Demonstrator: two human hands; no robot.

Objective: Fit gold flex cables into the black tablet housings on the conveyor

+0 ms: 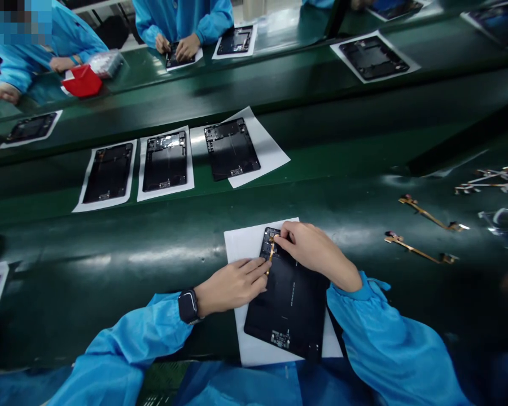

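A black tablet housing (290, 304) lies tilted on a white paper sheet (241, 242) in front of me. An orange-gold flex cable (271, 252) runs along its upper left edge. My left hand (239, 283), with a black watch (188, 306) on the wrist, has its fingertips on the lower end of that cable. At the upper end, my right hand (307, 245) pinches the flex cable between thumb and index finger. The left fingers lie fairly flat and together against the housing's edge.
Two loose flex cables (419, 248) lie on the green bench to the right, with a pile of more (486, 180) beyond. Several tablet housings on paper (165, 160) stand along the belt ahead. Across it, a co-worker's hands (186, 48) touch another housing; a red object (82, 82) lies nearby.
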